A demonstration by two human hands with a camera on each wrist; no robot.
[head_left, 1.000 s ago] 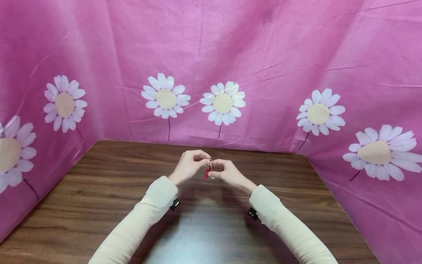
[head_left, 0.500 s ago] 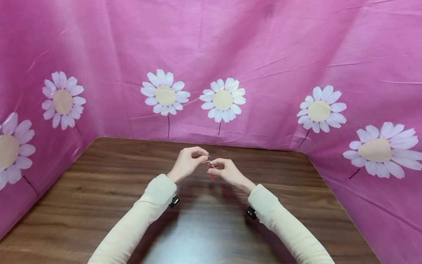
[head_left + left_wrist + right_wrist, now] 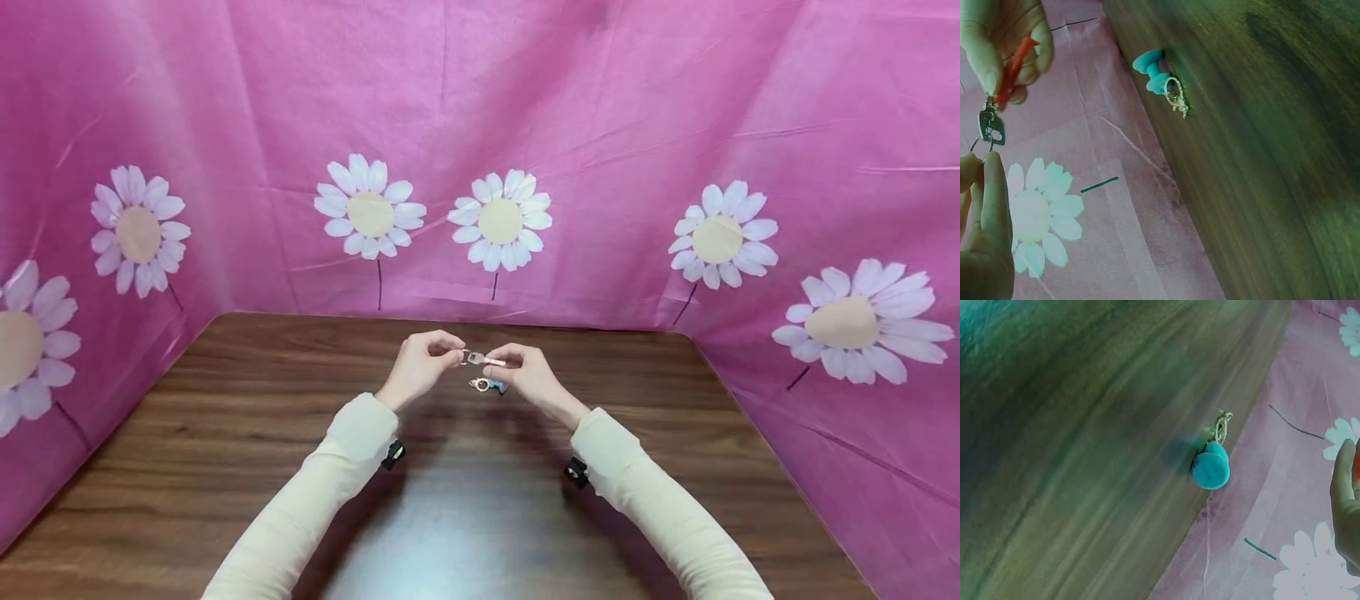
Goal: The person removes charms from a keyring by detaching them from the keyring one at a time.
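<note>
Between left grip (image 3: pixel 418 367) and right (image 3: pixel 534 379) stretches a keychain (image 3: pixel 476 358).

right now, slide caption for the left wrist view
Left hand pinching a metal ring, right hand holding a red charm; teal piece and gold clasp on wooden table.

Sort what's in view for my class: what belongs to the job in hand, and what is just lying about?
In the job:
left hand, pinching a metal ring
right hand, holding a red piece
silver metal piece between them

Lying about, apparently:
teal piece, untouched on the table
gold-coloured clasp at its end
</note>
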